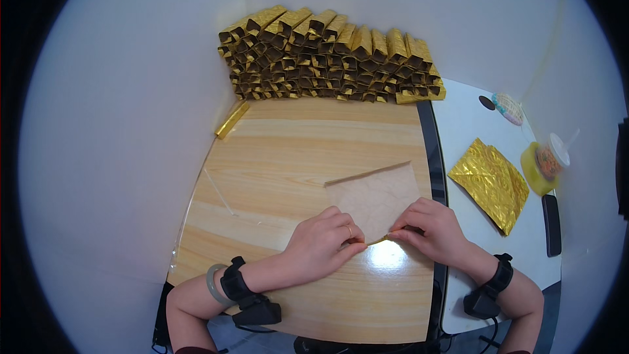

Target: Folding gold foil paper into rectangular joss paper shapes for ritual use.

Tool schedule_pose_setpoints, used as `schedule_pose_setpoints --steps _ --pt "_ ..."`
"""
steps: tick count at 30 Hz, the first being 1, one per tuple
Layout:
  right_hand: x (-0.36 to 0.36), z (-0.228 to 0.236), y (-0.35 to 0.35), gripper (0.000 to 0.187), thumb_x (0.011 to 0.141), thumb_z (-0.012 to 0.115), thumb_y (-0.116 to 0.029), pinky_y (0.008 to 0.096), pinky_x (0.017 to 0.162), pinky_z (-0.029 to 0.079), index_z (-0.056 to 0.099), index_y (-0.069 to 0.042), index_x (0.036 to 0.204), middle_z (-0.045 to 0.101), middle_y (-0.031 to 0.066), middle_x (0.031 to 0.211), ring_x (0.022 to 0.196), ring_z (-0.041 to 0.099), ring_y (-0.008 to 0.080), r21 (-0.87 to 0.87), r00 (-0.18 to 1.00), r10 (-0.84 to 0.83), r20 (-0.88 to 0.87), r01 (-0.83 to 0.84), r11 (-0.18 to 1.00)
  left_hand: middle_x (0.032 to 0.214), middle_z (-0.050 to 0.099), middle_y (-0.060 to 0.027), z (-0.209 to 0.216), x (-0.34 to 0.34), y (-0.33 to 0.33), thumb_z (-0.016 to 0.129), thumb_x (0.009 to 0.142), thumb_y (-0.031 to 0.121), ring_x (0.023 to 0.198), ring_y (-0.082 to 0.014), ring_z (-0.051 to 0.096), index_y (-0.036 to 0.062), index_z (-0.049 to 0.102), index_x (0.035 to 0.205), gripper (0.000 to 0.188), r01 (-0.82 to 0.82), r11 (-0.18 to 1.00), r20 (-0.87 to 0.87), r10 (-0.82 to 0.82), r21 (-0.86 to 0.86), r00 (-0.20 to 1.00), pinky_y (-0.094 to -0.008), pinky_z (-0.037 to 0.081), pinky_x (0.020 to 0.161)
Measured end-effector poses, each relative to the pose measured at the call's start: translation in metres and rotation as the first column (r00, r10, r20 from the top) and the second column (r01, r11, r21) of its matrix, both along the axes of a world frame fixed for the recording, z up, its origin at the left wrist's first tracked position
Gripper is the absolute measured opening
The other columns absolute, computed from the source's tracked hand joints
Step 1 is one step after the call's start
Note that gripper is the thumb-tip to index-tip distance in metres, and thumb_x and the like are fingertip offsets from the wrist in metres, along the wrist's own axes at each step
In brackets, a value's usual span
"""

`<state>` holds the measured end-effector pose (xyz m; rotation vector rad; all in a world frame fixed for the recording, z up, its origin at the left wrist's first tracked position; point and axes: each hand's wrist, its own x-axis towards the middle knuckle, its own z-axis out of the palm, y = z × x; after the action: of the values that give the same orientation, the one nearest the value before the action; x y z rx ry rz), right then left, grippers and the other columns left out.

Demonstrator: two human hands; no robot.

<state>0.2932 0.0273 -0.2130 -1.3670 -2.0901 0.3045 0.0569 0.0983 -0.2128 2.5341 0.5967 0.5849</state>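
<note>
A sheet of paper (375, 198) lies on the wooden table with its pale brownish side up. Its far edge is folded into a narrow raised strip. My left hand (325, 236) pinches the near edge at its left part, thumb against fingers. Close to it, my right hand (429, 228) pinches the same edge further right. Between the two hands a thin gold strip shows where the near edge curls up. Both hands rest low over the table, near a bright patch of reflected light.
Many gold folded paper tubes (314, 59) are stacked along the back wall. One gold tube (232, 120) lies apart at left, above a thin white stick (220, 191). On the white side table (458, 118) are gold sheets (491, 185), a lidded cup (549, 160) and a black phone-like slab (552, 225).
</note>
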Motion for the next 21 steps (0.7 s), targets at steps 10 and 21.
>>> schedule_pose_setpoints --steps 10,21 --pt "-0.0016 0.001 -0.0004 0.014 0.079 0.073 -0.023 0.0351 0.075 0.042 0.066 -0.011 0.079 0.062 0.0031 0.075 0.077 0.059 0.0233 -0.097 0.999 -0.048 0.0 0.048 0.994 0.08 0.061 -0.0062 0.0001 0.0036 0.0029 0.065 0.086 0.015 0.082 -0.0249 0.057 0.0082 0.059 0.098 0.015 0.009 0.995 -0.013 -0.011 -0.104 1.0 -0.0343 0.047 0.069" --pt "0.002 0.0007 -0.0013 0.017 0.075 0.076 -0.026 0.0329 0.078 0.037 0.066 -0.013 0.075 0.061 0.0 0.07 0.076 0.057 0.0197 -0.16 0.996 -0.089 0.022 0.092 0.983 0.082 0.052 -0.0073 -0.0081 0.0019 0.0062 0.059 0.083 0.002 0.082 -0.025 0.053 0.0137 0.067 0.111 0.032 0.163 0.985 -0.002 -0.163 -0.063 0.987 -0.0353 0.046 0.07"
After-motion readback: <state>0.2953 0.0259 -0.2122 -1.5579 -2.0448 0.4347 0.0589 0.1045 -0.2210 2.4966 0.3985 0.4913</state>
